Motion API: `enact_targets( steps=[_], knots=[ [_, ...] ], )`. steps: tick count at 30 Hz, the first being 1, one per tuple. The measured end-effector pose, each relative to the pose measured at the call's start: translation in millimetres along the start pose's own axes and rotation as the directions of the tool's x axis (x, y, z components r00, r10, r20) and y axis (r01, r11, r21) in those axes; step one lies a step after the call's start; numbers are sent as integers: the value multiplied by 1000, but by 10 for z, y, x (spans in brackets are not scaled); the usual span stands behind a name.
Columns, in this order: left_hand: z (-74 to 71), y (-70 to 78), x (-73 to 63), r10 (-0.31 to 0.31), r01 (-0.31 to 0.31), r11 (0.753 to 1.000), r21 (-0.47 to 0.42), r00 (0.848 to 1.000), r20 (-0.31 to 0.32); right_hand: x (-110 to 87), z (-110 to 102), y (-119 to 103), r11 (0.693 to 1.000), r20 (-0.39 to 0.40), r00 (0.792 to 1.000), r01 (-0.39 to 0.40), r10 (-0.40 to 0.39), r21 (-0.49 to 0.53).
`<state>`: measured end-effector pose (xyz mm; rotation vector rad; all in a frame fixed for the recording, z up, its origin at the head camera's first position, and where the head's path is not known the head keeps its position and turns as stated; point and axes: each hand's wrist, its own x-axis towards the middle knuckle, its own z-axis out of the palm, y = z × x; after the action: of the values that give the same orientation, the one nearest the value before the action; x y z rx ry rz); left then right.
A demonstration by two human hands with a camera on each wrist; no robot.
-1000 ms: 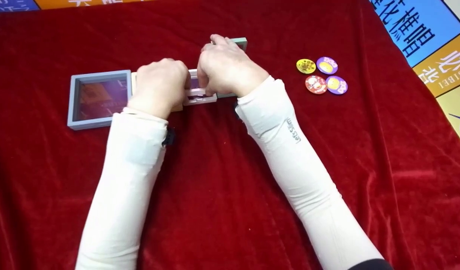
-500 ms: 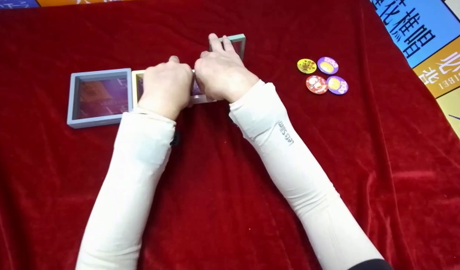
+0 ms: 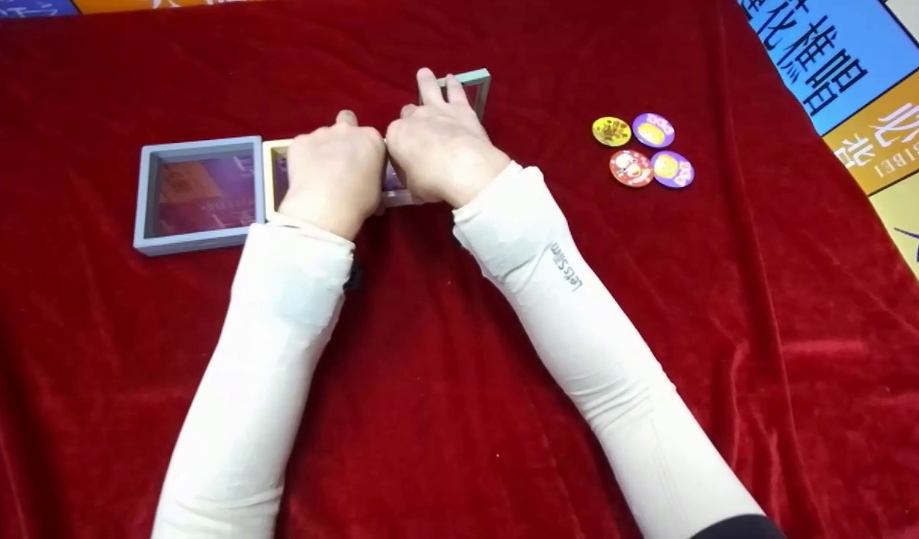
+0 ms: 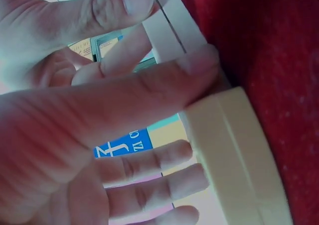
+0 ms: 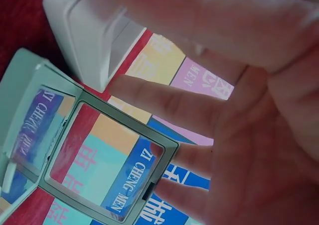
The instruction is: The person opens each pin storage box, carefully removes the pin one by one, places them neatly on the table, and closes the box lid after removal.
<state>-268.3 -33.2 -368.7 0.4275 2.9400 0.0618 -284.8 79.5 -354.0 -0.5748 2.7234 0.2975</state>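
Observation:
Side by side, my left hand (image 3: 332, 176) and right hand (image 3: 443, 153) hold a small white display frame (image 3: 398, 198), mostly hidden beneath them in the head view. Both thumbs press its near side in the left wrist view, where a thin seam runs along the white edge. My right index finger (image 5: 159, 95) reaches the frame's far corner. Beyond the right hand, a green display frame (image 3: 473, 76) stands with its hinged halves spread, its clear film showing in the right wrist view. A yellow display frame (image 4: 239, 155) lies under and beside my left hand.
A grey-blue display frame (image 3: 197, 244) with clear film lies left of the yellow one. Several round badges, among them a red one (image 3: 631, 168) and a yellow one (image 3: 611, 132), are grouped at right. Red velvet cloth (image 3: 444, 374) covers the table, printed panels (image 3: 863, 97) bordering it.
The white frame's parted halves have come together under my hands. My hands have drawn close, the right moving slightly left. The green frame, earlier mostly covered, shows more upright.

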Motion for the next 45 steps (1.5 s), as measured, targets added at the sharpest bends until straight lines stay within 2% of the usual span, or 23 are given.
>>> enact_targets(
  steps=[5,8,10,13,16,17,20,23,26,29,37,41,45],
  knots=[
    [1,10,-3,3,-3,1000,3,1000,-4,3,-9,-1,1000,5,1000,-3,3,-2],
    [1,11,-10,6,-6,1000,0,1000,-7,-17,-22,25,999,-7,1000,21,-20,27],
    [-4,10,-13,6,-6,1000,-2,1000,-3,-42,-30,68,996,-68,996,60,-56,71],
    [-23,12,-10,6,-6,1000,1,1000,18,-74,-57,174,972,-215,971,148,-108,180],
    [-38,18,-4,10,-11,1000,9,1000,27,-102,-93,313,940,-337,937,195,-94,281],
    [-40,20,-2,11,-11,1000,10,1000,27,-108,-106,365,931,-353,933,194,-76,311],
    [-41,21,5,10,-10,1000,7,1000,29,-137,-117,532,922,-342,940,127,7,366],
    [-41,20,11,6,-7,1000,3,999,43,-159,-91,681,910,-283,955,33,94,414],
    [-41,16,15,6,-6,1000,1,998,56,-176,-63,766,888,-248,955,-33,164,459],
    [-42,11,15,6,-5,1000,-1,998,57,-183,-53,791,879,-260,948,-42,186,476],
    [-38,3,14,9,-9,1000,-4,999,49,-149,-48,782,884,-288,934,-56,210,465],
    [-42,5,21,12,-12,1000,0,998,58,-107,-25,803,875,-298,924,-73,240,479],
    [-36,16,15,16,-16,1000,0,998,53,-78,15,818,856,-338,901,-64,270,514]
  ],
)
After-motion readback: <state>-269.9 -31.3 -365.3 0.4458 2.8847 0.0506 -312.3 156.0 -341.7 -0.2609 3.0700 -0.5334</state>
